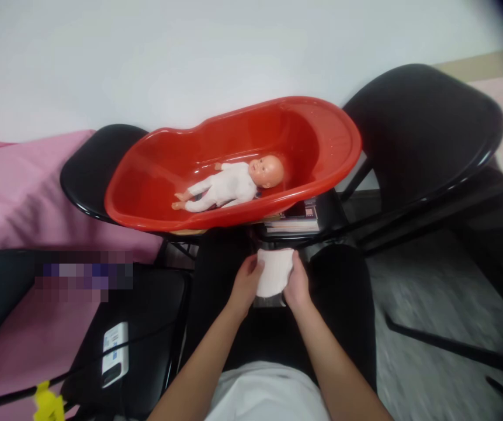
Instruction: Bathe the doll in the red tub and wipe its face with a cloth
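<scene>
Between my two hands, above my lap, is a small folded white cloth (274,273). My left hand (246,283) grips its left edge, thumb on top. On the opposite edge, my right hand (297,283) is closed in the same way. Beyond them stands a red baby bathtub (159,199). A baby doll (229,184) in a white suit lies on its back inside, head to the right and bare feet to the left. Neither hand touches the tub or the doll.
Books (292,221) lie under the tub's near side. A black chair (426,128) stands at the right, with another black seat (102,164) at the tub's left end. A white power bank (115,354) rests on a black chair at lower left, near a yellow tag (48,402). Pink cloth (27,199) drapes the left.
</scene>
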A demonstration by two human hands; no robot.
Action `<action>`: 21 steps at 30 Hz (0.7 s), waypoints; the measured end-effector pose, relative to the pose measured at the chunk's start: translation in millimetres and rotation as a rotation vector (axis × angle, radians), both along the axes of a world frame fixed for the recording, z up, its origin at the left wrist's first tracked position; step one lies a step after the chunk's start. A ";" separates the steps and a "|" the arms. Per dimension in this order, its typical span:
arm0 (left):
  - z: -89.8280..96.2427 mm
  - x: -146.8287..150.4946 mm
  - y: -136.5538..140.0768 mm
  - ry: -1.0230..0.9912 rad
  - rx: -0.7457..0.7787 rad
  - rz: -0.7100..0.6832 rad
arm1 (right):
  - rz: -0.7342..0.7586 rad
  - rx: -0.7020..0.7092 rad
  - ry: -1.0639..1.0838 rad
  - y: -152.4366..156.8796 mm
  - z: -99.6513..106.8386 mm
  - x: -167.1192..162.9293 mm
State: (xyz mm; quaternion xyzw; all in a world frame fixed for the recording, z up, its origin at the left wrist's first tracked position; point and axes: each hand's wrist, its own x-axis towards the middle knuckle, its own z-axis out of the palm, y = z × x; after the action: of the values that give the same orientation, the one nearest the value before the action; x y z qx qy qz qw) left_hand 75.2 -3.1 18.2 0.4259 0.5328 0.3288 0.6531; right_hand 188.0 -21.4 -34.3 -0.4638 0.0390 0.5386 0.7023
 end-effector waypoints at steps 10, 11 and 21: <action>-8.8 -1.5 -6.2 0.268 0.188 -0.081 | 0.131 -0.080 -0.212 -2.2 5.3 -2.7; -7.4 -1.3 -6.9 0.300 0.214 -0.098 | 0.136 -0.104 -0.227 -1.9 6.0 -3.0; -3.5 -0.3 -11.5 0.410 0.262 -0.114 | 0.113 -0.152 -0.285 -2.1 16.1 -3.5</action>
State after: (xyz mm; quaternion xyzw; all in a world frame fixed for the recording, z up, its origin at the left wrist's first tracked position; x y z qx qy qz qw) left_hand 74.9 -14.6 14.7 0.5941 0.5822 0.2643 0.4881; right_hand 184.5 -23.5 -18.2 -0.5887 -0.0464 0.5018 0.6320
